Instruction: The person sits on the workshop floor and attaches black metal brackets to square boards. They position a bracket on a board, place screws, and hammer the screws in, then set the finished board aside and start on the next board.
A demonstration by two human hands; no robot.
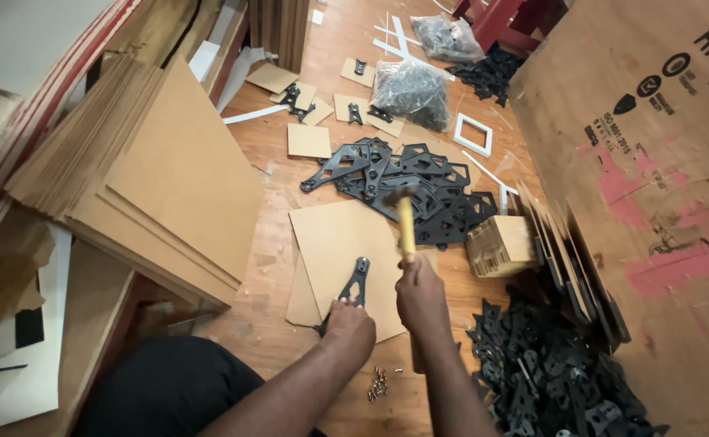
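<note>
Both forearms reach forward from the dark lap. His left hand (353, 322) pinches the near end of a black bracket (354, 285) on a brown board (342, 243), its long axis running away. His right hand (421, 293), just beside, grips a raised hammer (404, 217) above it.

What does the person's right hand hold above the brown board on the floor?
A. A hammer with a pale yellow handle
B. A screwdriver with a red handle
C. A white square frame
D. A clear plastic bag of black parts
A. The right hand grips a hammer by its pale yellow handle, with the head raised above the brown board, while the left hand steadies a black metal bracket on that board.
</note>
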